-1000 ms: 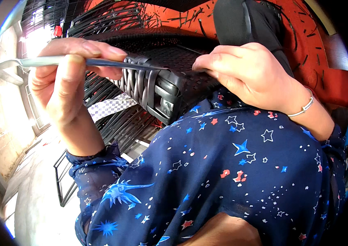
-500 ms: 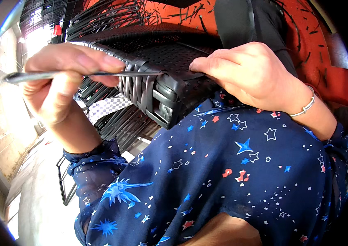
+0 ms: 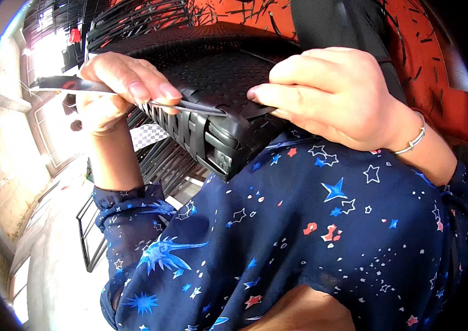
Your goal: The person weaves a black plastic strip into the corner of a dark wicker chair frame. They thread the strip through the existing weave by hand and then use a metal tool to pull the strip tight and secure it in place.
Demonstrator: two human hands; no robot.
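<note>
My left hand point(image 3: 121, 85) is closed round a long, thin, dark tool point(image 3: 85, 85) whose exact kind I cannot make out. Its broad end sticks out to the left, and its narrow end reaches the corner of a black woven piece point(image 3: 190, 129). This piece lies against my front, its flat strips wrapped over a frame. On the other side of that corner, my right hand point(image 3: 333, 94) pinches a flat black strip point(image 3: 261, 112) between thumb and fingers. Where the tool's tip meets the strips, the exact contact is hard to tell.
Bundles of thin black strips point(image 3: 134, 22) lie behind the woven piece. Cut black scraps are scattered over a red-orange surface point(image 3: 410, 71). A dark trouser leg point(image 3: 339, 27) is at the top. Lower left, a thin black frame point(image 3: 86, 243) stands on the pale floor.
My left hand has moved right, nearer the corner, and the tool's outer end has lifted and turned. My right hand keeps its pinch, shifted slightly; the woven corner has tipped a little.
</note>
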